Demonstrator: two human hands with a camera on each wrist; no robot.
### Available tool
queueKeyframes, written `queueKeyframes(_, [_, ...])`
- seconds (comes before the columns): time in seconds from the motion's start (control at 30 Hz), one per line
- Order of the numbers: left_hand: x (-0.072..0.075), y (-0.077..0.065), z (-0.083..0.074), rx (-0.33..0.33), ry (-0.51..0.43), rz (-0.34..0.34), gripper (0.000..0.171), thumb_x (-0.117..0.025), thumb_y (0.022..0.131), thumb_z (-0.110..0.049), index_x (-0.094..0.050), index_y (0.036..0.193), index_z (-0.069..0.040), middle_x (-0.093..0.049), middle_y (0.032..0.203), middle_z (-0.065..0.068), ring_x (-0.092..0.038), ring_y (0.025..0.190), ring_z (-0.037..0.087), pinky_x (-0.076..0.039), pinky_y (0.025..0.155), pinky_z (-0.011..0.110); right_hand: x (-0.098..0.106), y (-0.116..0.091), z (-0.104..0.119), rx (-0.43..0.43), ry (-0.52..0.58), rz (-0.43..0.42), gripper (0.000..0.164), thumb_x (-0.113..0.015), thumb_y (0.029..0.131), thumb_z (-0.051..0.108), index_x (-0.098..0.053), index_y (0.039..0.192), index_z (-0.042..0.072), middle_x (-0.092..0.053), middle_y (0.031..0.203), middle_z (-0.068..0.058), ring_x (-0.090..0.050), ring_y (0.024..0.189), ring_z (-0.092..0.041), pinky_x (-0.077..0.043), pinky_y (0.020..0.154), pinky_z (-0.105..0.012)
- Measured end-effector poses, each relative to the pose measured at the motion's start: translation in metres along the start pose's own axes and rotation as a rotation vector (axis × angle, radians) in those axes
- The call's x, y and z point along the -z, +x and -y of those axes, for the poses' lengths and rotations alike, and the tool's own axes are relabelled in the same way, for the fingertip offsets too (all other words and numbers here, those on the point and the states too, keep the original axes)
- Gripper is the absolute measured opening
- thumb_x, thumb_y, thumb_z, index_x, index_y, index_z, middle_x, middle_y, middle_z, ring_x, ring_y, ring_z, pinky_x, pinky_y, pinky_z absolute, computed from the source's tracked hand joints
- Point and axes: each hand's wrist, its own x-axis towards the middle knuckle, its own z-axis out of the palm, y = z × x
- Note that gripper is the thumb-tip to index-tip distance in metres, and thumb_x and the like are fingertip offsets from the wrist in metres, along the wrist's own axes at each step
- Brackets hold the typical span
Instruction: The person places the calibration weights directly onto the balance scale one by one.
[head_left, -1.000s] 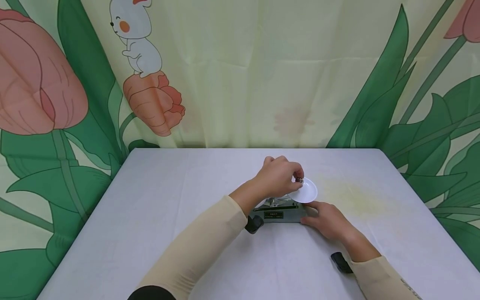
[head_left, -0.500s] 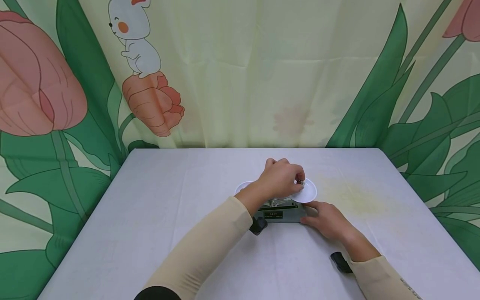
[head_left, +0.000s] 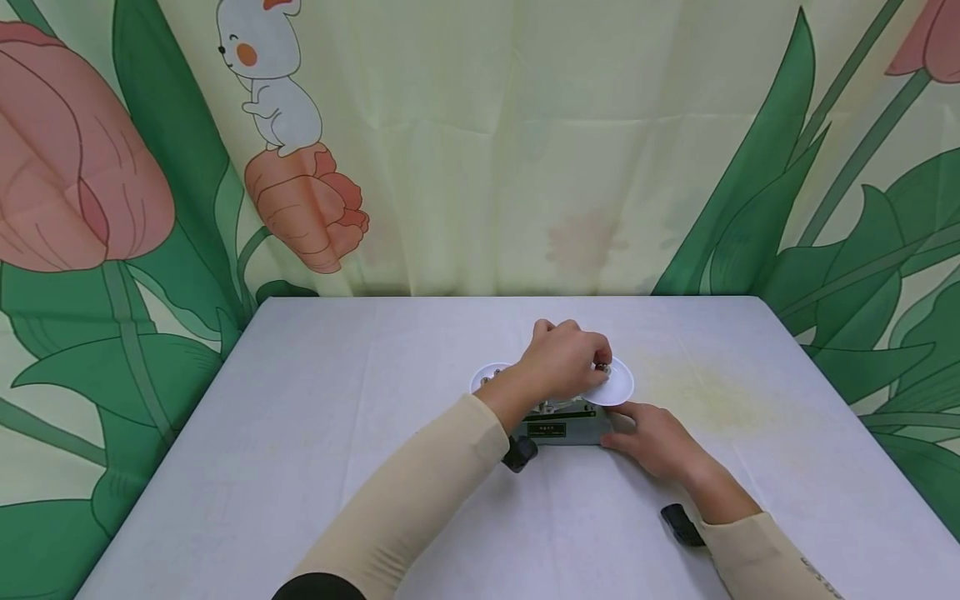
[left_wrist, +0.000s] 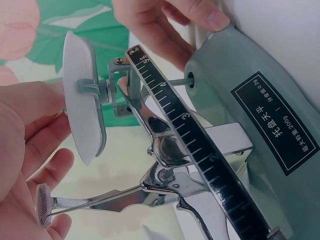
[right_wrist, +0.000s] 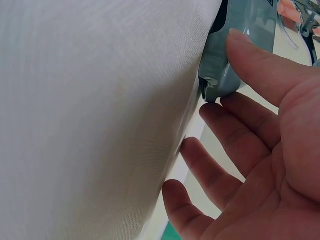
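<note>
A pan balance scale (head_left: 577,431) with a grey-green base and black label stands on the table. My left hand (head_left: 562,360) reaches across it and pinches a small shiny metal piece (head_left: 602,367) at the right white pan (head_left: 619,387); its exact kind is too small to tell. In the left wrist view, the pan (left_wrist: 80,100) partly hides those fingertips. My right hand (head_left: 658,440) holds the right end of the base, thumb (right_wrist: 260,62) on one face and fingertips at the corner. Several small metal pieces (head_left: 491,377) lie in the left pan (head_left: 476,380), partly covered by my forearm.
White cloth covers the table (head_left: 420,500). Behind its far edge hangs a curtain (head_left: 480,167) printed with flowers, a rabbit and a carrot. A graduated black beam (left_wrist: 185,117) and chrome arms (left_wrist: 100,200) sit close to my left hand.
My left hand has shifted slightly right and nearer me, still pinching the metal piece. More of the left pan and its pieces shows now. The right hand keeps its place on the base.
</note>
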Motion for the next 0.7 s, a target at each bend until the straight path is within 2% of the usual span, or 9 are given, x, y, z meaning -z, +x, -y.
queueKeyframes(0.7, [-0.0009,0.0007,-0.0042,0.04,0.012,0.024,0.019,-0.073,0.092,-0.037,-0.072,0.111,-0.031,-0.06,0.084,-0.022,-0.047,0.094,0.007,-0.031,0.091,0.039,0.0017,0.0002,-0.0006,0.009,0.0,-0.007,0.055,-0.077,0.086,0.022,-0.06,0.132,-0.004,-0.062,0.129,-0.024,-0.054,0.122,-0.046,-0.043,0.097,-0.06])
